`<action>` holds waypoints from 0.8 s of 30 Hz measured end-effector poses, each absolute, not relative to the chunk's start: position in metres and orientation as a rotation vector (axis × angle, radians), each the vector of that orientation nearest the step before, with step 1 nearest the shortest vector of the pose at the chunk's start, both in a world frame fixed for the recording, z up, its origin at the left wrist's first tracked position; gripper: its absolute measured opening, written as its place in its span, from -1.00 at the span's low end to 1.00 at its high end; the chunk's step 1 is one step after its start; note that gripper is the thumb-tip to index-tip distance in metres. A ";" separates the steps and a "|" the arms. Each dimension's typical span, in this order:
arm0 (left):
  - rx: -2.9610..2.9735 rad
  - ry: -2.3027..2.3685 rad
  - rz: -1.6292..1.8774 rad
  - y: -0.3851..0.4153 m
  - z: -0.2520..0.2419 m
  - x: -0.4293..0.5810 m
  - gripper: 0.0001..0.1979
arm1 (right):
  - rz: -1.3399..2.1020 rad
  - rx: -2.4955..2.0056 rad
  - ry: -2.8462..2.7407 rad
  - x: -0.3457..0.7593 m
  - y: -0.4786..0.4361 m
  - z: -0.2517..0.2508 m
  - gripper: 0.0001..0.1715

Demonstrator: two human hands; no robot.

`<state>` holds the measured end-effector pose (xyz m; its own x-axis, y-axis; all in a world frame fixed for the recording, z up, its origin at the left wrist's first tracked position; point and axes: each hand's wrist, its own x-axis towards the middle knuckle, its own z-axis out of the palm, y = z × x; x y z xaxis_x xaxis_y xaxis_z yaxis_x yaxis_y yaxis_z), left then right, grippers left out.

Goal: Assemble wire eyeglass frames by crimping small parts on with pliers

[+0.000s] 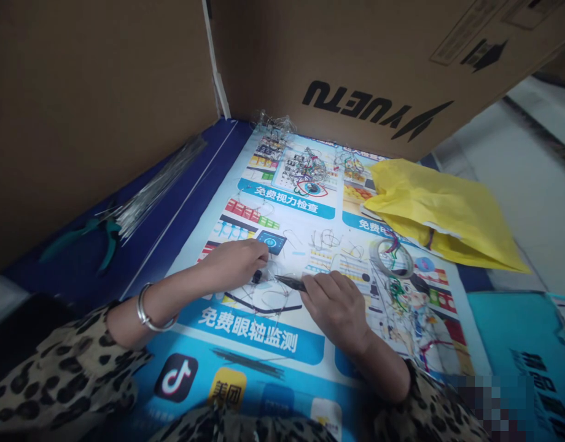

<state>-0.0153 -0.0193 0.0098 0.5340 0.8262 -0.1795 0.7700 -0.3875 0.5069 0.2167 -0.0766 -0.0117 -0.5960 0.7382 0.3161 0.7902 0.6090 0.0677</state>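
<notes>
My left hand (239,264) is closed over the middle of the printed poster (296,242), its fingertips pinched together beside thin clear wire; what they hold is too small to make out. My right hand (335,304) is wrapped round a dark, pointed metal tool (290,283), whose tip points left toward my left fingertips. Thin wire pieces (326,238) lie loose just beyond both hands. Several short dark strips (250,362) rest on the poster nearer to me.
Cardboard walls (356,55) stand behind and at left. Teal-handled pliers (108,242) and a bundle of straight wires (156,184) lie left. At right are a tape roll (392,258), a yellow bag (448,209) and tangled coloured wires (397,291). More tangles (310,166) lie at the back.
</notes>
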 end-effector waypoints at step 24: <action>1.869 1.097 0.401 -0.019 0.005 -0.018 -0.86 | 0.117 -1.416 -2.306 0.216 -0.067 -0.023 -0.80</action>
<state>-0.0179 -0.0190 0.0048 0.5532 0.8184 -0.1556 0.5253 -0.1977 0.8276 0.2156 -0.0670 -0.0231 -0.3865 0.8672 0.3140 0.8309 0.4752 -0.2895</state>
